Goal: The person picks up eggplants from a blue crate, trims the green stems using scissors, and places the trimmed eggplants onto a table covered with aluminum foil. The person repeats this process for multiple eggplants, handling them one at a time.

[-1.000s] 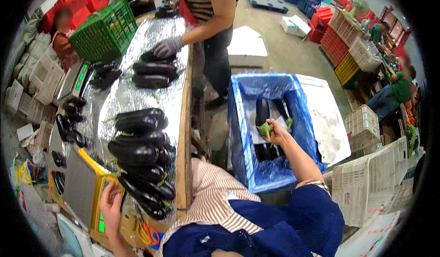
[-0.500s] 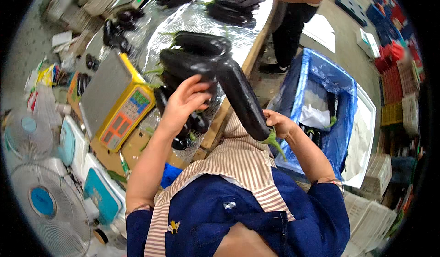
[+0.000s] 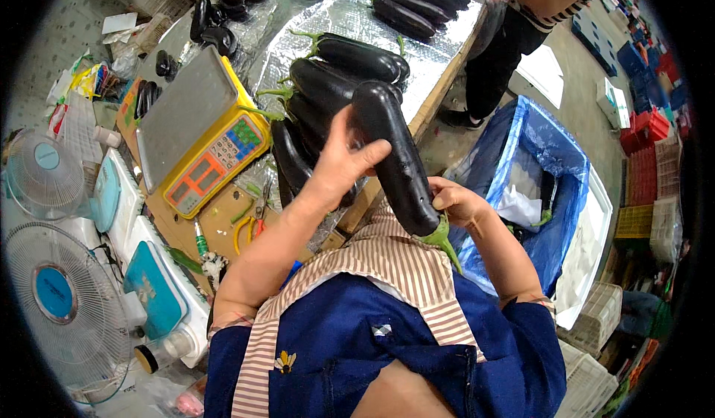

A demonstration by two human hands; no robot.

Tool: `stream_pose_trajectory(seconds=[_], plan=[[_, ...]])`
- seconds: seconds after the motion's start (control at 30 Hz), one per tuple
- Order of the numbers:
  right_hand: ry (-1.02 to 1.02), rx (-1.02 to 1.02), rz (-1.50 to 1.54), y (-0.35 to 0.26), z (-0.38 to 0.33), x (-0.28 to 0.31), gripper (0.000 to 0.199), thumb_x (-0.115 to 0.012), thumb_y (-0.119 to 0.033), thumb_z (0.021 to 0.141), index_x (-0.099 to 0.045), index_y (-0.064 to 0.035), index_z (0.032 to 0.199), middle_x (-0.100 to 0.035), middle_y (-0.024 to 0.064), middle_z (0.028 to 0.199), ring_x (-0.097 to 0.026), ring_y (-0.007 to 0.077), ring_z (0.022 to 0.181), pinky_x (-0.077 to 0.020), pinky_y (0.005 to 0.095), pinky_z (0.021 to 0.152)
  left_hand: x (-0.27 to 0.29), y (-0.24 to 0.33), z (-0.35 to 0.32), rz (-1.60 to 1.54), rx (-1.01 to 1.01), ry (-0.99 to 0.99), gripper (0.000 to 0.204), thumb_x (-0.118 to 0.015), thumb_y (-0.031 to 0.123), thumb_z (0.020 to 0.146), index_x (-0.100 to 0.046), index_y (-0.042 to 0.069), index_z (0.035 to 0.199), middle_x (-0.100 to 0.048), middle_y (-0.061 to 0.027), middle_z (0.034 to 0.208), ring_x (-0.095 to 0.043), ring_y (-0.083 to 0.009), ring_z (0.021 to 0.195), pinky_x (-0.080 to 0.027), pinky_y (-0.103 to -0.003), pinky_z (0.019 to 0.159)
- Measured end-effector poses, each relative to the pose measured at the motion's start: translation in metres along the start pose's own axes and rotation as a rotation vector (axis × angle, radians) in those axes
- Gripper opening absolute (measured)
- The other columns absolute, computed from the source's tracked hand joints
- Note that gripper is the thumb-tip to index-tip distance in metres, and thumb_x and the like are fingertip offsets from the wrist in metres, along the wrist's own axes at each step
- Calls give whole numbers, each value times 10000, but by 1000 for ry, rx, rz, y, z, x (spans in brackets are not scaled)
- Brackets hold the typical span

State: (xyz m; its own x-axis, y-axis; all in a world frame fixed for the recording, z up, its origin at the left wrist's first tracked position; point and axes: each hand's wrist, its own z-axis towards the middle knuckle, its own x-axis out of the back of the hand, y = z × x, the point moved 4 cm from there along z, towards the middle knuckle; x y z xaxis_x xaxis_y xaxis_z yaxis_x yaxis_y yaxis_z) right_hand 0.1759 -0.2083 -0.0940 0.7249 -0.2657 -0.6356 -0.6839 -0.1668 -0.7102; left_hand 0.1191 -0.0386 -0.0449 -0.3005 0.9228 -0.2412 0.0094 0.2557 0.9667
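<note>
A large glossy eggplant [image 3: 397, 166] is held slantwise in front of my body, its green stem pointing down toward the apron. Near the stem end, my right hand [image 3: 460, 203] grips it with the thumb on top. My left hand [image 3: 337, 166] is at its left side, the thumb lying over the near face and the fingers partly hidden behind. Beneath and beyond lie more eggplants [image 3: 325, 81] in a pile on the silver foil-covered table [image 3: 287, 19].
Left of the pile stands a yellow scale [image 3: 195, 135] with a grey plate; pliers [image 3: 249, 228] lie near it. At right is a blue-lined box [image 3: 514, 138] holding eggplants and white paper. Another person [image 3: 506, 53] stands across the table corner. Fans [image 3: 63, 299] stand at far left.
My left hand has moved right onto the eggplant, which is now more upright. The other person's gloved hand has left the far eggplants. The view has shifted slightly.
</note>
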Motion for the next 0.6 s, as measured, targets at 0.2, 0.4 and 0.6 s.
stream_pose_trajectory(seconds=[0.2, 0.4, 0.6], plan=[[61, 106, -464, -38, -15, -3, 714, -652, -220, 607, -435, 20, 1243, -552, 75, 1087, -501, 149, 1002, -373, 271, 905, -4, 14, -1, -181, -143, -92, 680, -706, 69, 728, -312, 41, 1282, -476, -83, 1181, -469, -185, 1096, -397, -324, 930], [152, 214, -428, -37, -4, -7, 682, -672, -157, 599, -433, -1, 1218, -535, 49, 1079, -492, 142, 1011, -358, 270, 917, 24, 41, -19, -123, -92, -171, 644, -688, -22, 701, -375, 28, 1262, -492, -78, 1199, -500, -174, 1069, -380, -321, 951], [383, 433, -1007, -46, -1, -17, 613, -644, -91, 559, -479, -49, 1148, -540, 99, 982, -557, 222, 926, -426, 310, 836, 42, 44, -43, -31, -73, -116, 845, -763, 134, 648, -290, 25, 1339, -479, -99, 1181, -527, -215, 1045, -547, -356, 749]])
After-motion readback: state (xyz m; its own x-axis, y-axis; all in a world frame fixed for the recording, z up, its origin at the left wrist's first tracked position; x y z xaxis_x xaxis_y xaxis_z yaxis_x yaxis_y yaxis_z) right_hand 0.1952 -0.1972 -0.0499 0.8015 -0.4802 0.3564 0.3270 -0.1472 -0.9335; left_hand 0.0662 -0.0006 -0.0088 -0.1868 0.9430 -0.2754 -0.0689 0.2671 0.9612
